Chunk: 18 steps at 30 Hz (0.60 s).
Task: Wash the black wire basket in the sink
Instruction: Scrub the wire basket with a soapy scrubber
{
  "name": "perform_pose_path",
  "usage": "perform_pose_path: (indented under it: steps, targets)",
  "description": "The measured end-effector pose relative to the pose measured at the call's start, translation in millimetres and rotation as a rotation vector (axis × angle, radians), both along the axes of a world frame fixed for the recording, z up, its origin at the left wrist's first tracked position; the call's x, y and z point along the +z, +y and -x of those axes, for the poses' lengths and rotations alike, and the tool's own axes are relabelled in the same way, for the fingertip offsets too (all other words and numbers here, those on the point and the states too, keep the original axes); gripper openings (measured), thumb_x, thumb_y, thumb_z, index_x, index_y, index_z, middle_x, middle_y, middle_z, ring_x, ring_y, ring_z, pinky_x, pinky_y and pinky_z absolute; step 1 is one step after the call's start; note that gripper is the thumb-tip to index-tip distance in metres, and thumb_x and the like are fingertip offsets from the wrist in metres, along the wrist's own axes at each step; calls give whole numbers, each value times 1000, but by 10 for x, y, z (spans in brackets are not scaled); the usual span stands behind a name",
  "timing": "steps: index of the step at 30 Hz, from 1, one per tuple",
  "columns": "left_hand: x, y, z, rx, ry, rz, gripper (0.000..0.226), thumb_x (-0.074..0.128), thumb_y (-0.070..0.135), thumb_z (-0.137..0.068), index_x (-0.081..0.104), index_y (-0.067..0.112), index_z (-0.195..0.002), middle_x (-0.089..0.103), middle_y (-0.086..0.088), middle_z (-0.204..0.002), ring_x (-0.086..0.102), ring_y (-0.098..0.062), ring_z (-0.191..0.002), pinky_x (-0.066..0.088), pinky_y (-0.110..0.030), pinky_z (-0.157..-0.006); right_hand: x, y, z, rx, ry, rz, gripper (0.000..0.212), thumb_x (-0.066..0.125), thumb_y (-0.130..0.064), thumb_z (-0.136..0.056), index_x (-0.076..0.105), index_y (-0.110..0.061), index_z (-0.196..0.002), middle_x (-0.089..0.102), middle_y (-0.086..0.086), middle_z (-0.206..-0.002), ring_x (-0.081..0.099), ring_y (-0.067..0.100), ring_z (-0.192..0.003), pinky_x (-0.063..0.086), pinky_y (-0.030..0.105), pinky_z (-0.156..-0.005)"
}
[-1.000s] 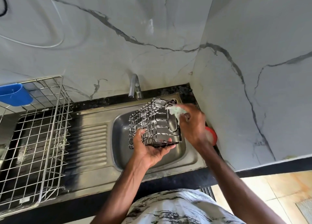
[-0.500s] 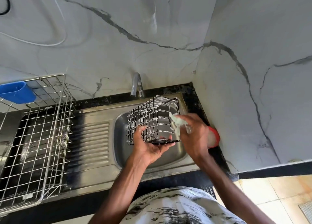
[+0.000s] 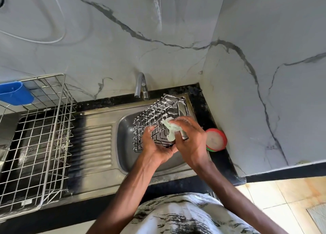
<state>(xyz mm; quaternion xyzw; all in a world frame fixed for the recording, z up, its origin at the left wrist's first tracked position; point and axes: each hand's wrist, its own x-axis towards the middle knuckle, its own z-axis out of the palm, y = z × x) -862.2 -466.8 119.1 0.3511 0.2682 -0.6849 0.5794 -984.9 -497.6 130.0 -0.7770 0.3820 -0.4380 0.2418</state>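
Black wire basket (image 3: 155,117): foam-streaked, tilted, over sink (image 3: 127,142) basin at worktop's right end, in front of tap (image 3: 140,85). Left hand (image 3: 155,147): under basket's near edge, fingers curled round wires. Right hand (image 3: 190,140): at basket's right side, clamped on pale green scrub pad (image 3: 171,130), pad against wires. Red-rimmed soap tub (image 3: 216,139): worktop's right edge, just beside right hand. Wire rack (image 3: 53,138): left end.

A grey marble-look wall (image 3: 105,39) with dark veins rises behind the tap (image 3: 140,85). Right of the tap it meets a second wall (image 3: 273,101) of the same finish in a corner. A black stone counter (image 3: 224,165) runs below the tap. A wire dish rack (image 3: 40,145) stands left of the tap. A white cable (image 3: 59,18) loops above and left of it. Beige floor tiles (image 3: 285,196) show at the lower right.
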Motion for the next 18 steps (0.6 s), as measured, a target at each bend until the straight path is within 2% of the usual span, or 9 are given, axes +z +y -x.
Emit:
perform_pose_path:
  steps: [3, 5, 7, 8, 10, 12, 13, 15, 18]
  targets:
    - [-26, 13, -41, 1, -50, -23, 71, 62, 51, -86, 58, -4, -131, 64, -28, -113, 67, -43, -94, 64, -52, -67, -98, -55, 119, -29, 23, -18, 45, 62, 16, -72, 75, -9, -108, 69, 5, -111, 65, 13, -104, 55, 20, -89]
    - [-27, 29, -44, 8, -69, -53, 68, 65, 50, -86, 57, -5, -126, 61, -31, -120, 63, -48, -107, 62, -59, -80, -177, -107, 237, -82, 45, -36, 46, 66, 16, -70, 75, -10, -106, 70, 1, -107, 67, 13, -98, 58, 25, -82]
    - [-6, 45, -26, 15, -84, -60, 62, 64, 49, -88, 58, -5, -117, 62, -32, -117, 61, -49, -114, 56, -60, -97, -229, -132, 314, -141, 52, -81, 43, 69, 14, -70, 75, -11, -105, 70, -2, -103, 65, 8, -91, 58, 27, -77]
    - [1, 53, -15, 13, -96, -64, 59, 63, 49, -89, 58, -5, -114, 62, -31, -113, 61, -48, -114, 55, -59, -100, -239, -122, 327, -160, 57, -99, 42, 69, 13, -71, 75, -12, -104, 70, -2, -103, 65, 7, -89, 57, 26, -76]
    - [-6, 52, -1, 13, -100, -65, 60, 62, 50, -90, 58, -5, -114, 62, -31, -110, 62, -47, -108, 61, -58, -87, -239, -76, 314, -156, 58, -99, 41, 70, 13, -71, 75, -11, -104, 71, 0, -103, 66, 9, -90, 56, 21, -77]
    - [1, 54, -3, 31, -72, -52, 66, 64, 50, -87, 58, -5, -123, 62, -31, -114, 62, -48, -104, 63, -57, -68, -213, -42, 277, -116, 35, -65, 39, 72, 12, -71, 75, -10, -104, 72, 1, -105, 68, 13, -95, 57, 23, -81]
    - [-12, 55, -1, 41, -59, -48, 69, 65, 51, -86, 57, -5, -125, 62, -31, -116, 63, -48, -104, 63, -57, -65, -200, -40, 261, -89, 20, -49, 39, 72, 11, -72, 75, -9, -104, 72, 1, -106, 69, 14, -97, 57, 24, -83]
    - [-54, 60, 2, 33, -72, -56, 68, 66, 51, -85, 58, -5, -124, 62, -30, -116, 64, -47, -102, 62, -56, -64, -191, -60, 247, -49, 18, -29, 38, 72, 11, -72, 75, -9, -105, 72, 0, -107, 69, 14, -99, 56, 24, -85]
    - [-85, 69, -37, 9, -127, -45, 65, 65, 50, -85, 59, -3, -123, 64, -30, -115, 64, -48, -103, 62, -60, -71, -247, -131, 321, -50, 67, -104, 39, 71, 12, -73, 75, -13, -104, 72, -3, -104, 68, 7, -92, 58, 23, -78]
